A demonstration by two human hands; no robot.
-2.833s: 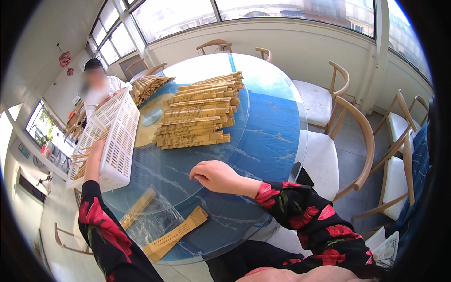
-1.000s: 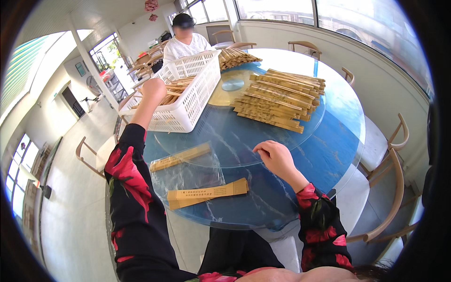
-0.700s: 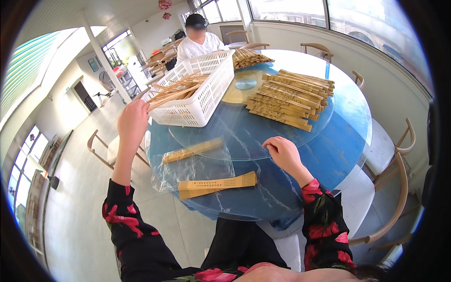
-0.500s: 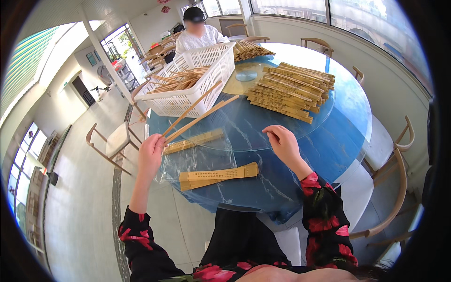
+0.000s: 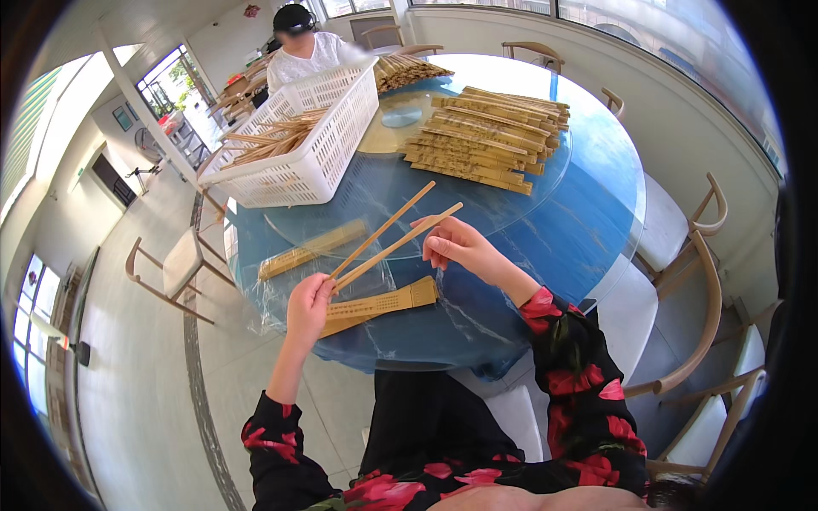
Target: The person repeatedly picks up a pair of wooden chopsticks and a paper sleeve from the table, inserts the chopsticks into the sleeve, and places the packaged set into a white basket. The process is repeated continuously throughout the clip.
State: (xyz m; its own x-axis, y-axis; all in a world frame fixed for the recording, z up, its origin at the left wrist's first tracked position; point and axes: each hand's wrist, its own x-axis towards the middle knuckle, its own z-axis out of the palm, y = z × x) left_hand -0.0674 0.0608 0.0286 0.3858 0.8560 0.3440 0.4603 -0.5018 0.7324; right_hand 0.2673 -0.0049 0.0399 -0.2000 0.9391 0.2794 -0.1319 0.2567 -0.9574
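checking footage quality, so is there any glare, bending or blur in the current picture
Head view: strong daylight whitens the far side of the round table and the windows; head view: fisheye bending curves the window sill, with black corners; head view: the co-worker has a blurred face, while the wooden sticks in the left hand look fairly sharp.

Co-worker (image 5: 311, 56) behind white basket (image 5: 341, 145): head blurred, lower body hidden. Chopsticks (image 5: 396, 247) in front of basket: lower ends hidden in left hand (image 5: 308, 303); whether right hand (image 5: 457, 246) touches them, can't tell. Paper sleeves (image 5: 399, 298), in front of basket: print too small.
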